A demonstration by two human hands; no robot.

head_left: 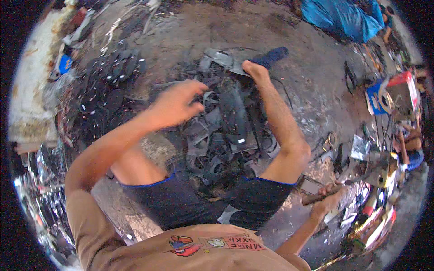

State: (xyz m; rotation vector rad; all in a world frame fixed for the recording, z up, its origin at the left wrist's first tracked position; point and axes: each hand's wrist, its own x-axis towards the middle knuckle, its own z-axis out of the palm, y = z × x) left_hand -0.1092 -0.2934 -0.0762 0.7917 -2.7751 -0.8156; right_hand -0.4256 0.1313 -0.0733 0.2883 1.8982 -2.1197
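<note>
My left hand [176, 103] hovers, slightly blurred, over a heap of black and grey scrap pieces [208, 131] between my legs. Its thumb and fingers are spread, with nothing visible between them. Down at the right, away from the heap, my right hand [329, 198] is closed around the brown wooden handle [311, 198] of a long tool. The tool's dark, narrow far part extends up and right; its exact kind is unclear. A curved grey piece [219, 58] lies at the heap's far end, by my bare foot [255, 70].
Left of my hand lies a pile of black pieces with small white tags [113, 77]. A blue sheet [343, 20] is at the far right. A red, white and blue box [377, 97] stands nearer. Another person [412, 147] is at the right edge. Shiny clutter [45, 176] fills the lower left.
</note>
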